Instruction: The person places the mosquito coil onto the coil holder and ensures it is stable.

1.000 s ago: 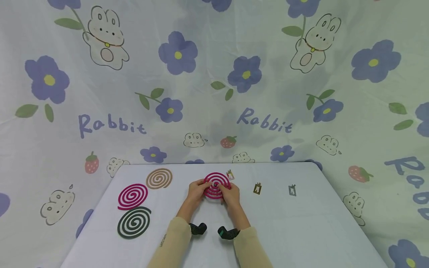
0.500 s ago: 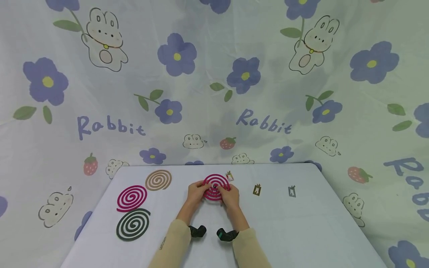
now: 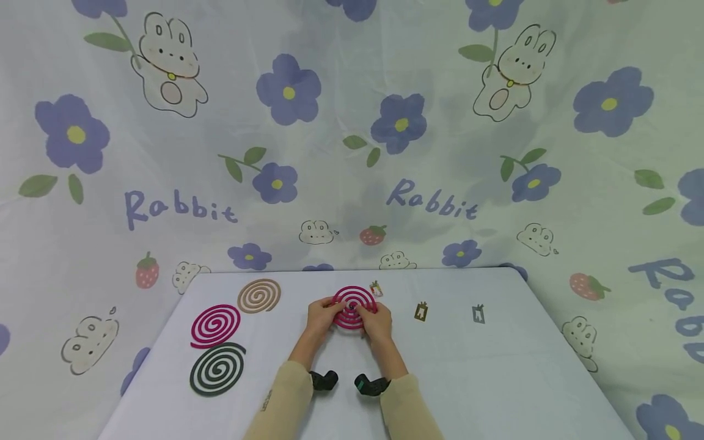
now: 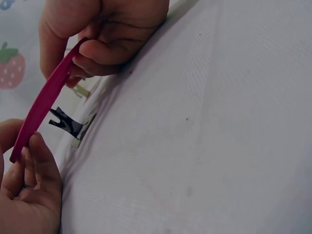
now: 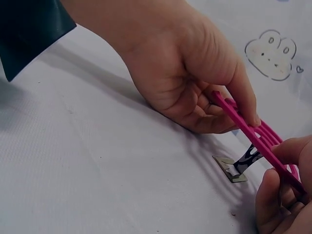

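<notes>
Held coil [image 3: 353,315]: a magenta spiral held above the tabletop [image 3: 511,379], near the far edge and roughly midway between the left and right edges.
Coil's lie: roughly level, broad face up; the disc is round, about equally wide every way (the hands grip it across a left-to-right line). Which way its outer end points, I cannot tell.
Left hand [image 3: 321,316]: pinches the left rim, thumb on the upper face, fingers curled below.
Right hand [image 3: 378,321]: pinches the right rim the same way.
Pronged stand [image 5: 247,159]: under the coil, plate on the tabletop, dark patterned prong slanting up to it; whether they touch is unclear.
Toward the right edge: coloured stand [image 3: 376,288] just beyond the coil, then brown stand [image 3: 421,311] and grey stand [image 3: 478,314], well apart.
Toward the left edge: tan coil [image 3: 259,296] by the far left corner, outer end facing the near edge; second magenta coil [image 3: 215,326], outer end facing the left edge; green coil [image 3: 217,368] just beside it, nearer the near edge.
</notes>
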Tool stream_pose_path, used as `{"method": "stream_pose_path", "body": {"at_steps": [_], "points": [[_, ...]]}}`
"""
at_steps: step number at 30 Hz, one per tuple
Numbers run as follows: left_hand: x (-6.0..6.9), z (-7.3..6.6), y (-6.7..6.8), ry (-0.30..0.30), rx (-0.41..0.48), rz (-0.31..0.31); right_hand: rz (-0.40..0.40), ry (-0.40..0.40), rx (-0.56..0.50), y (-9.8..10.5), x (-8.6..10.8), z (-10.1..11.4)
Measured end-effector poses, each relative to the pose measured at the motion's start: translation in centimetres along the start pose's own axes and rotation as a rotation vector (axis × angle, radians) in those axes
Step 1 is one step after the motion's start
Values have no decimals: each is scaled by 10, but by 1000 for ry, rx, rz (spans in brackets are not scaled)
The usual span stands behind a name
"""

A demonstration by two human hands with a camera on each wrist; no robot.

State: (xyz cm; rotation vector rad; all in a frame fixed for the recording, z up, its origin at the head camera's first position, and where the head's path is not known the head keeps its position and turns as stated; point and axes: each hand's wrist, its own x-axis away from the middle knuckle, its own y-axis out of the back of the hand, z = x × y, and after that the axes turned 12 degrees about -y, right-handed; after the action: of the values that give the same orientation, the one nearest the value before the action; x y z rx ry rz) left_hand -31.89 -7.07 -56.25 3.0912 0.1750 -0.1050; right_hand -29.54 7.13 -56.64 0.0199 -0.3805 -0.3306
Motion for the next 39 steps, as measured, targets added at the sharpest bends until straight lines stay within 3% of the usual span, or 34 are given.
{"method": "stream_pose_path", "body": {"at_steps": [15,31,39], "points": [[-1,0,0,-24,-46,-35,26,7,0,0,-2,1],[4,3,-1,2,-37,-26,-7,-17,42,2,0,0],[4,1,-1,-18,-59,-22,2,-26,51,2,0,0]]}}
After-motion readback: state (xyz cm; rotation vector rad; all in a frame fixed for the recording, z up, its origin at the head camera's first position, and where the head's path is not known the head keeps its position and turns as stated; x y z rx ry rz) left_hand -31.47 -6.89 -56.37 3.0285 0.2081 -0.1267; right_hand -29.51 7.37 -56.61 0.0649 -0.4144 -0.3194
